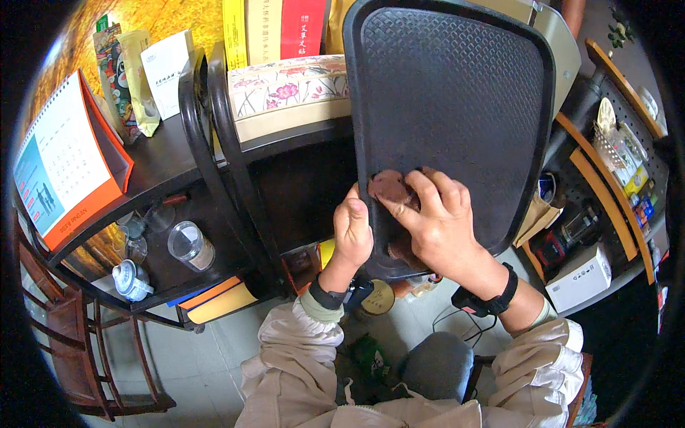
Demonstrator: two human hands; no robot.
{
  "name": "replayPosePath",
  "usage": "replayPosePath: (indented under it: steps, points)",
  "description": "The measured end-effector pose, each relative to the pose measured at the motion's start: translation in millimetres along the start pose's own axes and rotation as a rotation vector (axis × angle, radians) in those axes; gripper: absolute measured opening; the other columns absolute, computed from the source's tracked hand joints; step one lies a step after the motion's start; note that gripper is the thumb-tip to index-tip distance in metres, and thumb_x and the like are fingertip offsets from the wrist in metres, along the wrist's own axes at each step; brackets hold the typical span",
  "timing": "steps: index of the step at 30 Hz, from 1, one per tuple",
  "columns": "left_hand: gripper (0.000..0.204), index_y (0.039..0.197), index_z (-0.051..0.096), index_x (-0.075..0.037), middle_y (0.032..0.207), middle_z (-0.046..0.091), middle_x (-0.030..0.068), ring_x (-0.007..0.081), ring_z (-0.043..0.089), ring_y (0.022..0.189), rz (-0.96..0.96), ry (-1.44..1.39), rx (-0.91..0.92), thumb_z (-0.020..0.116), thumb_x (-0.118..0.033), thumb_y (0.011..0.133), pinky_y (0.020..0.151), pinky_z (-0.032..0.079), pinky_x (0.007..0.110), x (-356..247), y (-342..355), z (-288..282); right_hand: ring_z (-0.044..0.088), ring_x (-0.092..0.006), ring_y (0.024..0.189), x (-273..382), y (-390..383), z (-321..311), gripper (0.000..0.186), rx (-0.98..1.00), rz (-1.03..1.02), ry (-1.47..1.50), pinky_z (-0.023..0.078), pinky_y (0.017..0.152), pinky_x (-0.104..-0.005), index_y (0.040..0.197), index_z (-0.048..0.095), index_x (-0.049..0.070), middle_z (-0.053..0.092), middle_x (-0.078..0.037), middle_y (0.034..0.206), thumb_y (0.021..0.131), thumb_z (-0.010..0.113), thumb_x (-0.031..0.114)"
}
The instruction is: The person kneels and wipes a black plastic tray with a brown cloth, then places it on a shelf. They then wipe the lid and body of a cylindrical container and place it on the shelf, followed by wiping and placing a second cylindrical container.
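Observation:
A black rectangular tray (457, 85) with rounded corners and a textured surface is tilted up in front of me. My left hand (352, 232) grips its lower left edge, thumb at the rim and the other fingers hidden behind. Low on the tray's face, my right hand (439, 221) presses a brown cloth (389, 187) against the surface with bent fingers. More of the cloth shows below the palm, close to the bottom rim. Dark bands circle both wrists.
Left of the tray stands a dark shelf unit with a desk calendar (68, 157), a clear cup (191, 246) and a floral box (289, 89). Rightward is a rack holding a white box (579, 278) and small goods. A wooden chair (78, 342) stands lower left.

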State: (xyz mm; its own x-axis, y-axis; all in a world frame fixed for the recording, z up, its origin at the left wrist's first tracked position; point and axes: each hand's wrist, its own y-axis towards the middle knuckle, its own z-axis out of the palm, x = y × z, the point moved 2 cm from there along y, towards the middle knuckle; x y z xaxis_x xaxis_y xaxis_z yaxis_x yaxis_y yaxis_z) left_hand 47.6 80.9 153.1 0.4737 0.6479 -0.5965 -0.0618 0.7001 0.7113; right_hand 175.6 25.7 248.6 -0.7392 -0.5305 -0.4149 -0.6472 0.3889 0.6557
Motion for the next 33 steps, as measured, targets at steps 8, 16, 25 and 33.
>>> replayPosePath:
  steps: [8, 16, 25, 33]
  points:
    - [0.053, 0.131, 0.049, 0.005, 0.123, 0.058, 0.0120, 0.0187, 0.055, 0.110, 0.006, 0.034, -0.063, 0.037, -0.039, 0.105, 0.099, 0.042, 0.031, -3, -1, -2, 0.048, -0.0251, 0.113, 14, -31, 10, 0.042, 0.131, -0.020, 0.055, 0.039, 0.092, -0.0374, 0.118, 0.068, 0.022, 0.056, -0.004, 0.119, 0.078, 0.056, 0.023]
    - [0.052, 0.129, 0.051, 0.004, 0.119, 0.062, 0.0122, 0.0182, 0.058, 0.106, 0.067, 0.156, -0.072, 0.040, -0.041, 0.104, 0.094, 0.045, 0.031, -8, 1, -4, 0.051, -0.0228, 0.109, 27, -61, 27, 0.036, 0.195, -0.113, 0.115, 0.039, 0.093, -0.0372, 0.110, 0.071, 0.023, 0.057, -0.001, 0.116, 0.077, 0.056, 0.024]
    - [0.055, 0.134, 0.046, 0.007, 0.130, 0.056, 0.0149, 0.0230, 0.054, 0.118, -0.013, 0.126, 0.016, 0.036, -0.039, 0.105, 0.105, 0.039, 0.036, -6, 0, -3, 0.052, -0.0283, 0.104, -9, -20, 10, 0.041, -0.010, -0.040, 0.150, 0.041, 0.085, -0.0407, 0.113, 0.068, 0.019, 0.054, -0.008, 0.111, 0.073, 0.061, 0.021]
    - [0.056, 0.131, 0.048, 0.006, 0.127, 0.057, 0.0153, 0.0227, 0.055, 0.117, -0.001, 0.058, -0.062, 0.035, -0.042, 0.105, 0.104, 0.040, 0.037, -5, 4, -8, 0.052, -0.0272, 0.094, -3, 18, 7, 0.037, 0.012, 0.047, 0.123, 0.041, 0.079, -0.0383, 0.113, 0.067, 0.014, 0.053, -0.008, 0.099, 0.077, 0.058, 0.015]
